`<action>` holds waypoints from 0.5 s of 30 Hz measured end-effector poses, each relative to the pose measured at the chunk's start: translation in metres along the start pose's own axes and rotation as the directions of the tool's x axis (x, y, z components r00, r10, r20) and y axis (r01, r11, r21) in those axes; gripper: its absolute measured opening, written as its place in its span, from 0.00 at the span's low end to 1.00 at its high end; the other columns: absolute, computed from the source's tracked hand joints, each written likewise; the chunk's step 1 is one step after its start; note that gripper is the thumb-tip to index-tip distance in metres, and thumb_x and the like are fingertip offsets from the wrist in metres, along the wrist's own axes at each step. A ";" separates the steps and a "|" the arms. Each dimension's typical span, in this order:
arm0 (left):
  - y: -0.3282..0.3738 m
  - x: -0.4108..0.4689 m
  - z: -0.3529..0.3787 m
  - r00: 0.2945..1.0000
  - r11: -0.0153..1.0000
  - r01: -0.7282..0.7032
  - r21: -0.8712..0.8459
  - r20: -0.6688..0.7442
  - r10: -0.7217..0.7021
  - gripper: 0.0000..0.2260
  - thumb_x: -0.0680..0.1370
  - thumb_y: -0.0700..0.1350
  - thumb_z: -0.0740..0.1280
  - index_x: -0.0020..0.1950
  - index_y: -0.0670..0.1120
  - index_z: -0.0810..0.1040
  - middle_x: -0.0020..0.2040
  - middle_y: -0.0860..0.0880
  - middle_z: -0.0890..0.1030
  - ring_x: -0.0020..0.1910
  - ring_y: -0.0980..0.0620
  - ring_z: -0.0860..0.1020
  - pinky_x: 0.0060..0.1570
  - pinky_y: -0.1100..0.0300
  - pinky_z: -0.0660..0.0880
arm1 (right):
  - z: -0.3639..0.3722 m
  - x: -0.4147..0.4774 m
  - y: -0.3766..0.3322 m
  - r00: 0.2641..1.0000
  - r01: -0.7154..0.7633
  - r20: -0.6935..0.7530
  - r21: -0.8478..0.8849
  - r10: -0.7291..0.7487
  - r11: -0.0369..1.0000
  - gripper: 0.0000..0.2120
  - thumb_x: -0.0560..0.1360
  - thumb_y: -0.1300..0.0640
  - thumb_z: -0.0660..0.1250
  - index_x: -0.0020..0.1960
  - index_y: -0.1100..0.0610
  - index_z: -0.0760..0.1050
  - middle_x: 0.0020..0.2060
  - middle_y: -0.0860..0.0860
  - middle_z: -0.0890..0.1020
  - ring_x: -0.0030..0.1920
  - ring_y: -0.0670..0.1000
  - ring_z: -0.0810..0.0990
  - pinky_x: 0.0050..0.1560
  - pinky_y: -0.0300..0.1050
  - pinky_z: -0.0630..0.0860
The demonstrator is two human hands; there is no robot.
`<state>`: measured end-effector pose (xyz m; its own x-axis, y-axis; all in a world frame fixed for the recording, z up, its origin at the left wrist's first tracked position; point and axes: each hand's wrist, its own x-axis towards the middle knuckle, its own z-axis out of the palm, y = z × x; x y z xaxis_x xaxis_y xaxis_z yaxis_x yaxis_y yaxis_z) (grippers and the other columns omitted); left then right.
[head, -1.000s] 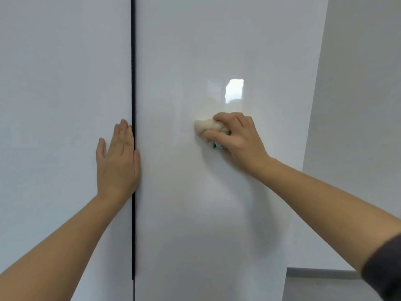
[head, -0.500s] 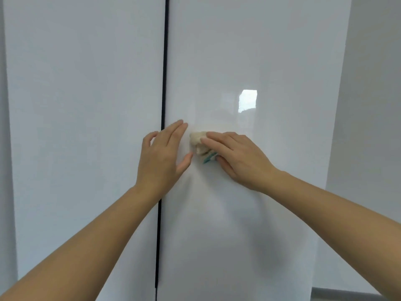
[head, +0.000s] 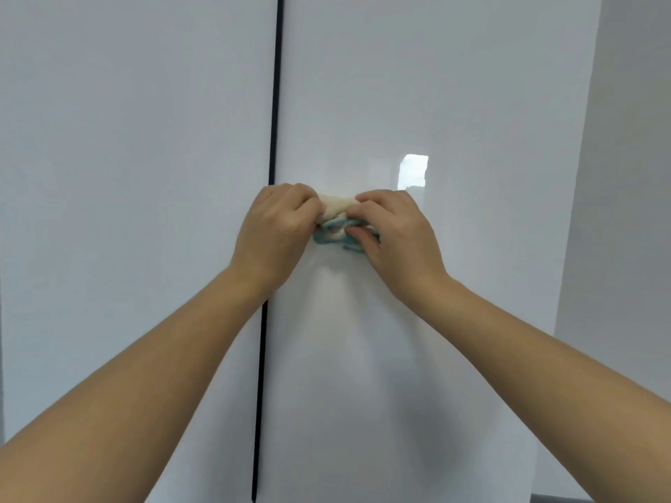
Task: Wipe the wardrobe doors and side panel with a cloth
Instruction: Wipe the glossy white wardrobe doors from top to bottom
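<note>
Two glossy white wardrobe doors fill the view: the left door (head: 138, 176) and the right door (head: 435, 103), split by a thin dark vertical gap (head: 273, 139). A small cream cloth with a teal edge (head: 336, 221) is bunched up in front of the right door, just right of the gap. My left hand (head: 276, 230) grips its left end and my right hand (head: 395, 234) grips its right end, fingers curled into the fabric. Most of the cloth is hidden between the two hands.
The right door ends at an edge beside a plain grey wall (head: 631, 212). A bright window reflection (head: 413, 171) shines on the right door above my right hand. A strip of grey skirting (head: 566, 498) shows at the bottom right.
My left hand left the left door, crossed the gap and closed on the cloth's left end. My right hand now pinches the cloth with it instead of pressing it flat.
</note>
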<state>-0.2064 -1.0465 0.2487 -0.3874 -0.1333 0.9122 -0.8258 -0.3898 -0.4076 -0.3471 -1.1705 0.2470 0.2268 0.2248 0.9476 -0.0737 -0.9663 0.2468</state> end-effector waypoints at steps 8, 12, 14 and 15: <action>-0.009 -0.009 -0.004 0.991 0.999 -0.035 -0.035 0.130 0.039 0.07 0.73 0.39 0.66 0.49 0.39 0.80 0.42 0.45 0.81 0.40 0.42 0.78 0.43 0.51 0.72 | 0.021 -0.012 0.005 1.000 0.011 0.016 -0.032 -0.010 0.999 0.10 0.69 0.64 0.73 0.50 0.60 0.81 0.53 0.55 0.81 0.52 0.61 0.75 0.46 0.50 0.77; -0.022 -0.002 -0.002 0.986 0.991 -0.129 0.028 0.114 0.125 0.05 0.71 0.32 0.66 0.40 0.41 0.78 0.38 0.46 0.80 0.36 0.43 0.77 0.41 0.51 0.71 | 0.025 -0.017 0.001 1.000 0.019 -0.017 -0.045 -0.020 0.999 0.11 0.69 0.64 0.73 0.51 0.59 0.81 0.55 0.55 0.81 0.53 0.60 0.74 0.50 0.51 0.75; -0.024 -0.010 -0.004 0.988 0.987 -0.144 0.068 0.074 0.139 0.06 0.71 0.31 0.66 0.39 0.41 0.78 0.36 0.46 0.80 0.35 0.44 0.77 0.47 0.52 0.72 | 0.028 -0.024 -0.003 1.000 0.006 -0.025 -0.046 -0.008 0.999 0.11 0.69 0.63 0.72 0.51 0.58 0.81 0.56 0.53 0.81 0.54 0.59 0.75 0.51 0.51 0.73; -0.024 -0.019 -0.006 0.990 0.987 -0.135 0.092 0.054 0.131 0.06 0.71 0.31 0.66 0.38 0.41 0.78 0.37 0.47 0.81 0.35 0.45 0.78 0.52 0.53 0.72 | 0.031 -0.029 -0.007 1.000 0.001 -0.024 -0.036 -0.002 0.999 0.11 0.69 0.63 0.72 0.51 0.57 0.82 0.56 0.53 0.81 0.55 0.59 0.75 0.51 0.51 0.72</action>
<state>-0.1813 -1.0293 0.2406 -0.4692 -0.2320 0.8521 -0.7248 -0.4500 -0.5217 -0.3231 -1.1737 0.2113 0.2034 0.2298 0.9517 -0.1086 -0.9608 0.2552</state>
